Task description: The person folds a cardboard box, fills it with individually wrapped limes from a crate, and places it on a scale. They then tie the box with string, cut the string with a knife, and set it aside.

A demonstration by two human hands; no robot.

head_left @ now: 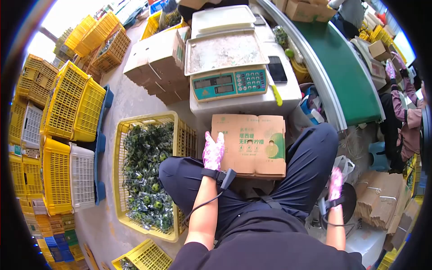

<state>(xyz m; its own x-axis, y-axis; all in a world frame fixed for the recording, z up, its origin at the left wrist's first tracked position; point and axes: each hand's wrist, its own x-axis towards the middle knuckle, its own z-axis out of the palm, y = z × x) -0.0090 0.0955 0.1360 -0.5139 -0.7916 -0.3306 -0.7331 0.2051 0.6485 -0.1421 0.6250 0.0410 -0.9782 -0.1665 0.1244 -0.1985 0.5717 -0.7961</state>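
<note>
A closed cardboard box with green print sits between my knees. My left hand, in a pink and white patterned glove, rests against the box's left edge with thumb and fingers spread. Out to the right of my knee, my right hand wears the same kind of glove and is seen edge-on. Its fingers look stretched out, with no object visible in them, close to a white plastic bag. At my left knee stands a yellow crate of green fruit in clear wrappers.
Ahead stands a digital scale with a phone and a yellow-green-handled knife beside it. A green conveyor belt runs along the right. Flattened cartons are stacked right; yellow crates left. A co-worker sits far right.
</note>
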